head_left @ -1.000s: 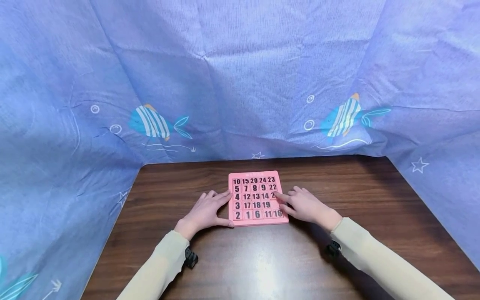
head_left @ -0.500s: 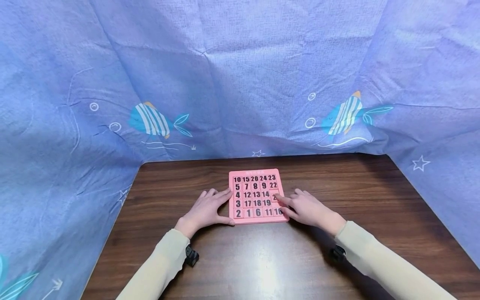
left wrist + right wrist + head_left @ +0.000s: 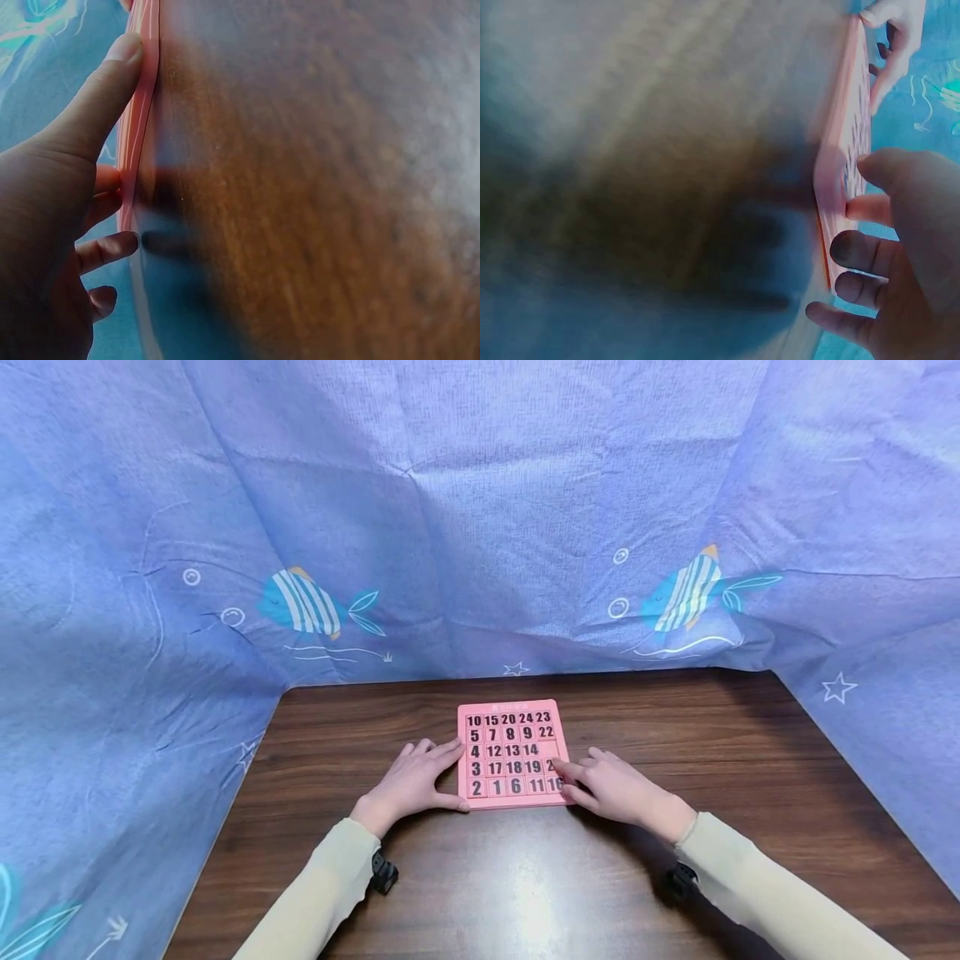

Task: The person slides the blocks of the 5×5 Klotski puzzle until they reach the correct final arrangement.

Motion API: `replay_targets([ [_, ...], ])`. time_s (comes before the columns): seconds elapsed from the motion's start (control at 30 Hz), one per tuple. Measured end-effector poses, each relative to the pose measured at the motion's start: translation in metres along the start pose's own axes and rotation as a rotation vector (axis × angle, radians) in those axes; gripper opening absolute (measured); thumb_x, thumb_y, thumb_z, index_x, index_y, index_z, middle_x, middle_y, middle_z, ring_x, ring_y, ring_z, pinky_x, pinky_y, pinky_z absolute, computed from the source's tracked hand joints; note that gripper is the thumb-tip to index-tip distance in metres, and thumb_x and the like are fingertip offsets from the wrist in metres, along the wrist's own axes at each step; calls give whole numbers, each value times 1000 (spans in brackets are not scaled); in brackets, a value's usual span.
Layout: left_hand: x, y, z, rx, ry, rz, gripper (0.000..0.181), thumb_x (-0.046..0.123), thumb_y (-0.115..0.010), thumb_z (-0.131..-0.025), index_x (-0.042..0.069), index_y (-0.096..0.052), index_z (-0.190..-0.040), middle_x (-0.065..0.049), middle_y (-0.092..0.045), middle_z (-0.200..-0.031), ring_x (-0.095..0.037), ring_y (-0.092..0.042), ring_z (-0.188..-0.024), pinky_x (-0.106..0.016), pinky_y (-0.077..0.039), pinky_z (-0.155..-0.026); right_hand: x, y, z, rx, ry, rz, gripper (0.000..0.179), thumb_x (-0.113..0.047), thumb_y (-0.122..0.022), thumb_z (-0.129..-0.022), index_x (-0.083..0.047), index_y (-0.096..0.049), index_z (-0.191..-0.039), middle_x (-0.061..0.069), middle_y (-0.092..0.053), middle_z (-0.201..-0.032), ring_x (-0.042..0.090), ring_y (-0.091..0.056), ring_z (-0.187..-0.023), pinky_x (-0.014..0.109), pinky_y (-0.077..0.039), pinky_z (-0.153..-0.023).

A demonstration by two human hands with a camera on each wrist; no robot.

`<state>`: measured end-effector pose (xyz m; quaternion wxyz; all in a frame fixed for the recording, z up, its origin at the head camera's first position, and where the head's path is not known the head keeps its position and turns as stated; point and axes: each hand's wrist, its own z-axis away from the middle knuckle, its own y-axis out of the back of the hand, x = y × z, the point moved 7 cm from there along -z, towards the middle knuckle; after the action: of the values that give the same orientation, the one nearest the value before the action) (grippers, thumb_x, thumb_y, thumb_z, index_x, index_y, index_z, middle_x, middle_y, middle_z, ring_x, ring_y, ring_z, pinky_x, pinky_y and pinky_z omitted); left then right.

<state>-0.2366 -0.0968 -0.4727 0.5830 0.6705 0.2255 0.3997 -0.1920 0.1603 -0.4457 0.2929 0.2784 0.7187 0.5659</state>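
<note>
Blue cloth (image 3: 495, 510) printed with striped fish, bubbles and stars hangs across the far side of my view, behind a dark wooden table (image 3: 675, 727) with a glare on its near part. Starting at the left, I see a pale left sleeve (image 3: 307, 893) and a small black device (image 3: 384, 872) at the wrist. Next comes the left hand (image 3: 411, 782), thumb and fingers spread apart, the index finger touching the left edge of a pink number board (image 3: 510, 803) and the thumb its near left corner. The board lies flat on the table, between the two hands. Its black numerals stand in five rows (I read 10, 15, 20, 24, 23 along the far one), and pink base shows at the right end of the middle row. One row nearer, the right hand (image 3: 621, 787) rests its index fingertip on a tile (image 3: 549, 767) whose number starts with 2, the remainder hidden from me. Its fingers are relaxed and apart; I cannot tell whether the thumb touches the board. Farthest right is the right sleeve (image 3: 780, 893).
</note>
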Motion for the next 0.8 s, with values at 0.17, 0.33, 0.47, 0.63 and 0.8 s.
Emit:
replay_targets([
  [0.17,0,0,0,1,0,1,101,76,-62,-64,21,-37,-145,4,-37,-148,-16,-43,-107,-40,-31,-90,15,0,-14,-7,-42,-54,39,-30,-59,-91,-12,-61,-125,-1,-70,-92,16,-46,-73,36,-39,-68],
  [0.33,1,0,0,-8,-2,6,102,76,-62,-64,20,-36,-146,4,-36,-148,-16,-43,-107,-39,-30,-89,34,-6,-25,-53,-116,-43,47,-32,-57,-92,-11,-53,-134,4,-70,-100,22,-51,-77,42,-42,-74],
  [0.47,2,0,1,-10,-1,5,102,76,-62,-64,20,-36,-146,4,-36,-149,-16,-43,-106,-39,-31,-89,43,-11,-29,-88,-144,-48,49,-33,-55,-93,-13,-49,-138,6,-69,-107,31,-57,-88,51,-42,-83],
  [0.63,2,1,1,-13,1,1,102,76,-61,-65,20,-35,-146,4,-36,-149,-16,-43,-106,-39,-30,-89,49,-15,-29,-136,-180,-42,49,-38,-52,-94,-18,-49,-139,8,-67,-111,31,-56,-96,54,-40,-87],
  [0.8,2,1,1,-9,0,-8,102,78,-60,-64,21,-36,-146,4,-36,-149,-16,-43,-107,-39,-30,-89,48,-17,-26,-162,-186,-41,49,-42,-49,-95,-19,-49,-139,8,-67,-111,30,-54,-97,54,-39,-88],
])
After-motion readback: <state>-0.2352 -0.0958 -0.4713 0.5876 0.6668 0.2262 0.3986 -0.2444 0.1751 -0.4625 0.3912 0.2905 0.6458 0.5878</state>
